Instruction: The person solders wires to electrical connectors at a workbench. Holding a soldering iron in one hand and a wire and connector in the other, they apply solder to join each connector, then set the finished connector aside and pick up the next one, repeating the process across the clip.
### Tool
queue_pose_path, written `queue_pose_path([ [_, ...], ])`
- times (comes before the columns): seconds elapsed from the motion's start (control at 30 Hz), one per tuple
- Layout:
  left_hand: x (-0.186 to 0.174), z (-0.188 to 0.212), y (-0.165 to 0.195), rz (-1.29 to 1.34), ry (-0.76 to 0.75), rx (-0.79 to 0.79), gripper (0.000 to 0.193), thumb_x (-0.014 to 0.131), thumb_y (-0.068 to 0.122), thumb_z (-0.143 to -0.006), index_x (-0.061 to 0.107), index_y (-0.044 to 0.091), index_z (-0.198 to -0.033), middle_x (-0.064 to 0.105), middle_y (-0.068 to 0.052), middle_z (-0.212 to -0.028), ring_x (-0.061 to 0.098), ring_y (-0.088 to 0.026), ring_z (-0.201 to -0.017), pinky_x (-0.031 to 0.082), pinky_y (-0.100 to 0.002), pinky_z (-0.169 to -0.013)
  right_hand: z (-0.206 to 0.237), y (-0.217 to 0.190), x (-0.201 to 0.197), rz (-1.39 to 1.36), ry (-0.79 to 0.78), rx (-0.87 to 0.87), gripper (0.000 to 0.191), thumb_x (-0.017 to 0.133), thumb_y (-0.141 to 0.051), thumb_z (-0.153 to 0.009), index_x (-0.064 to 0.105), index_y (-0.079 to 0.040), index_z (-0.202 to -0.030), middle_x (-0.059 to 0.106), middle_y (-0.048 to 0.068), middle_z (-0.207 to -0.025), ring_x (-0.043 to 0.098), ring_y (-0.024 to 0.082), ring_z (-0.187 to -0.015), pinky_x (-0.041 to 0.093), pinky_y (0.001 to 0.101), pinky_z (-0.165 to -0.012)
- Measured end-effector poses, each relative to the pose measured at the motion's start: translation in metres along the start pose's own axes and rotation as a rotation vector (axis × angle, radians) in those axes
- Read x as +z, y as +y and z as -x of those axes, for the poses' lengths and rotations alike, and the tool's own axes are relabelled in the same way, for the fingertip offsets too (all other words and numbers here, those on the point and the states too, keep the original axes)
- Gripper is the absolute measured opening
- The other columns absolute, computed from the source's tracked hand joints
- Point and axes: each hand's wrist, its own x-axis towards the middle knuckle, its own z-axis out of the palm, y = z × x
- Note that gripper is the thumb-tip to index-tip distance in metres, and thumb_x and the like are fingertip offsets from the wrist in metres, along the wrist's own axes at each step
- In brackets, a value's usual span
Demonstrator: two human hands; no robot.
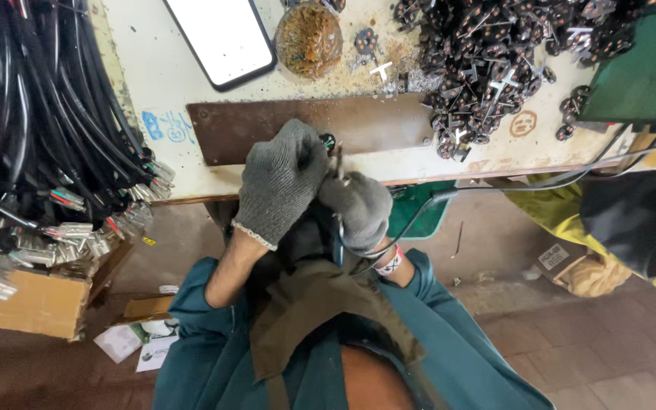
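Note:
Both my hands wear grey knit gloves and meet at the near edge of a worn workbench. My left hand is closed around a small black part held against the brown metal plate. My right hand grips a slim metal tool pointed at that part. A black cable runs from my right hand off to the right.
A heap of small black plug parts with metal prongs covers the bench's right side. A phone with a white screen and a round brownish lid lie at the back. Bundles of black cables with metal terminals hang left over a cardboard box.

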Motion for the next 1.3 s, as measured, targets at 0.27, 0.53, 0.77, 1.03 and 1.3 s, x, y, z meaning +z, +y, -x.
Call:
queue_pose_path([
  [0.27, 0.007, 0.009, 0.010, -0.116, 0.113, 0.103, 0.011, 0.069, 0.013, -0.101, 0.059, 0.007, -0.101, 0.068, -0.018, -0.086, 0.068, -0.042, -0.083, 0.051, -0.051, -0.067, -0.033, -0.013, -0.028, -0.046, 0.004, 0.294, 0.016, 0.079, -0.012, -0.084, 0.073, -0.010, -0.099, 0.072, 0.010, -0.088, 0.070, 0.030, -0.079, 0.053, 0.0406, -0.070],
  [0.53, -0.012, 0.025, -0.005, -0.002, 0.001, 0.255, 0.029, 0.067, 0.008, -0.099, 0.063, 0.004, -0.128, 0.066, -0.019, -0.115, 0.066, -0.040, -0.104, 0.054, -0.045, -0.085, -0.052, -0.007, -0.032, -0.093, -0.055, 0.240, 0.015, 0.084, -0.014, -0.080, 0.076, -0.009, -0.092, 0.072, 0.010, -0.088, 0.068, 0.031, -0.081, 0.050, 0.0421, -0.072],
  [0.77, -0.007, 0.026, -0.012, 0.170, -0.003, 0.106, 0.014, 0.072, 0.007, -0.098, 0.069, 0.006, -0.111, 0.069, -0.013, -0.104, 0.072, -0.031, -0.093, 0.056, -0.038, -0.080, -0.017, 0.010, -0.013, -0.562, 0.012, 0.578, 0.032, 0.080, -0.014, -0.090, 0.066, -0.008, -0.119, 0.071, 0.004, -0.117, 0.069, 0.020, -0.103, 0.058, 0.0368, -0.090],
  [1.03, -0.013, 0.020, -0.017, 0.015, -0.066, 0.273, 0.014, 0.073, 0.009, -0.094, 0.068, 0.007, -0.108, 0.068, -0.012, -0.104, 0.070, -0.033, -0.093, 0.055, -0.041, -0.078, -0.012, 0.017, -0.020, -0.352, 0.042, 0.366, 0.040, 0.085, -0.011, -0.088, 0.062, -0.010, -0.120, 0.070, 0.002, -0.107, 0.066, 0.018, -0.098, 0.053, 0.0345, -0.093],
  [1.3, -0.008, 0.019, -0.018, -0.002, -0.113, 0.187, 0.014, 0.072, 0.010, -0.092, 0.070, 0.005, -0.105, 0.070, -0.013, -0.104, 0.070, -0.034, -0.093, 0.056, -0.042, -0.077, -0.041, 0.004, -0.035, -0.482, -0.057, 0.320, 0.033, 0.077, -0.009, -0.095, 0.068, -0.007, -0.127, 0.074, 0.005, -0.107, 0.068, 0.018, -0.099, 0.053, 0.0312, -0.092],
])
